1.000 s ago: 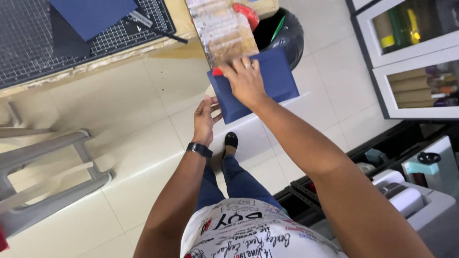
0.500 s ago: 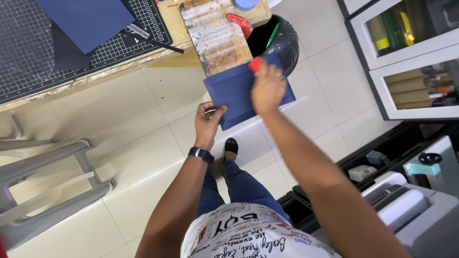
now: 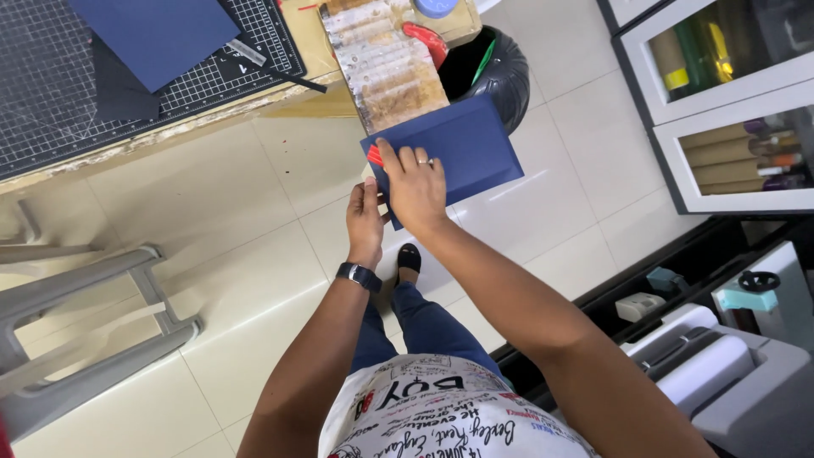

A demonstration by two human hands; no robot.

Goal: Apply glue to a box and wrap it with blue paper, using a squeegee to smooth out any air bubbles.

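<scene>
A dark blue folded card (image 3: 462,148) is held in the air above the tiled floor, just in front of the table edge. My left hand (image 3: 366,222) grips its lower left corner from underneath. My right hand (image 3: 414,182) lies flat on top of the card's left part, fingers pointing toward the table, pressing a small red tool (image 3: 374,156) against the card's left edge. A black watch sits on my left wrist.
A black cutting mat (image 3: 102,93) with another blue sheet (image 3: 153,34) and a craft knife (image 3: 288,78) lies on the wooden table. A glue-stained board (image 3: 386,64) juts over the table edge. A black bin (image 3: 492,68) stands behind the card. Grey stool (image 3: 76,314) left, cabinets and machines right.
My right hand has slid from the card's upper right part to its left edge with the red tool. The card sits lower and flatter in view.
</scene>
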